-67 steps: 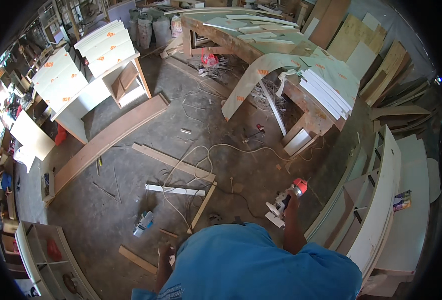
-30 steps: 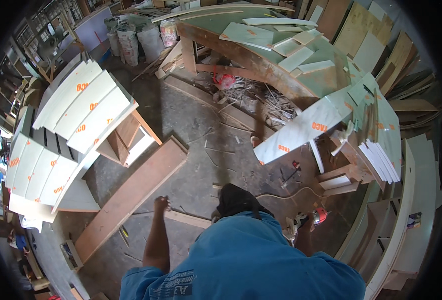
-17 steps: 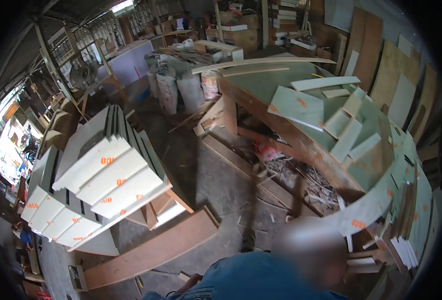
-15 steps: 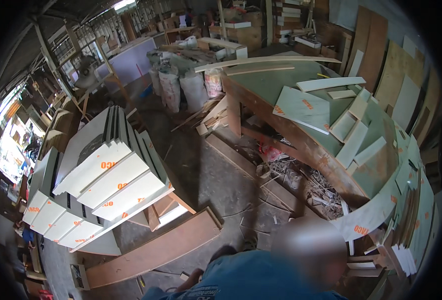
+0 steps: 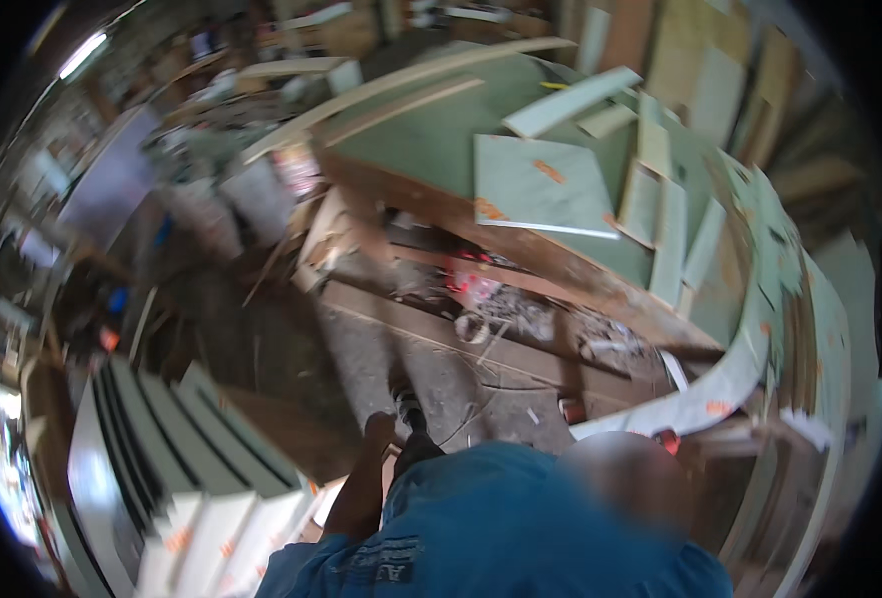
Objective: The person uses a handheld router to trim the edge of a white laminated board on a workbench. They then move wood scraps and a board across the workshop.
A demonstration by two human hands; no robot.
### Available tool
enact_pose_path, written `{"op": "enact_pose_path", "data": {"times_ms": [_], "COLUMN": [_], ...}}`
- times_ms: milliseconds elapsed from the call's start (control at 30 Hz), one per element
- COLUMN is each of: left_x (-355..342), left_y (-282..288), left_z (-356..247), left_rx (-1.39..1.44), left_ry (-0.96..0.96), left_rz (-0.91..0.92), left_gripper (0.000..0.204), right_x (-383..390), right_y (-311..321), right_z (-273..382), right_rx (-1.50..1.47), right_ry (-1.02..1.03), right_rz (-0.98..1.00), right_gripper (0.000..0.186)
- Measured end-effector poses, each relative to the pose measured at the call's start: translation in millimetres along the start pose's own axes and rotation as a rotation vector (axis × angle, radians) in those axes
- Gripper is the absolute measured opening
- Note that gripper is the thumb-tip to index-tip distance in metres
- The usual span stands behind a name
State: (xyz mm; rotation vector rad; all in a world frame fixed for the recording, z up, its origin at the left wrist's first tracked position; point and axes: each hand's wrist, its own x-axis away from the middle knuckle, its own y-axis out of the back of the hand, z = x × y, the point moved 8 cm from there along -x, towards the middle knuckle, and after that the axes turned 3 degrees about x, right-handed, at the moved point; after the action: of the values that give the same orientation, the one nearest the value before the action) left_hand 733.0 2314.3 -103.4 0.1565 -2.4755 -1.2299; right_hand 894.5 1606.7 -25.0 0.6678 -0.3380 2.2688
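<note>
Though cluttered — green workshop tabletop [image 5: 413, 146].

The counter [image 5: 416, 154] spans the far side of the floor; the worker [image 5: 491, 518] is on the near side.
On the counter, long strips [image 5: 401, 113] lie toward the back left, a square panel [image 5: 536, 184] near the front edge, short boards [image 5: 650, 204] to that panel's right. A curved sheet [image 5: 705, 404] juts from the near right end, a power tool [image 5: 667, 441] just beside it. Scraps [image 5: 521, 311] lie underneath, behind a floor plank [image 5: 361, 302]. Sacks [image 5: 202, 214] stand left of the counter, tall boards [image 5: 705, 70] behind its right side. The left hand [image 5: 379, 429] is between the counter and stacked panels [image 5: 262, 538] at lower left.
</note>
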Motion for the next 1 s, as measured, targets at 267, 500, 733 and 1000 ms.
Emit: {"op": "enact_pose_path", "data": {"times_ms": [267, 500, 733, 1000], "left_x": [-223.8, -353.7, -472.5, -526.8], "left_y": [136.3, 192.5, 160.7, 124.1], "left_z": [-53.4, -170.5, -263.2, -315.1], "left_rx": [1.027, 0.968, 0.942, 1.004], "left_ry": [0.293, 0.250, 0.212, 0.386], "left_rz": [0.249, 0.499, 0.723, 0.981], "left_gripper": [0.025, 0.039, 0.043, 0.046], "right_x": [74.0, 169.9, 179.7, 178.9], "right_y": [-51.0, -138.5, -216.9, -291.0], "right_z": [-43.3, -101.7, -122.2, -128.8], "right_rx": [-0.409, -0.401, -0.434, -0.600], "right_ry": [0.010, -0.047, -0.054, -0.046], "right_rz": [-0.044, -0.322, -0.441, -0.625], "right_gripper": [0.026, 0.026, 0.026, 0.028]}}
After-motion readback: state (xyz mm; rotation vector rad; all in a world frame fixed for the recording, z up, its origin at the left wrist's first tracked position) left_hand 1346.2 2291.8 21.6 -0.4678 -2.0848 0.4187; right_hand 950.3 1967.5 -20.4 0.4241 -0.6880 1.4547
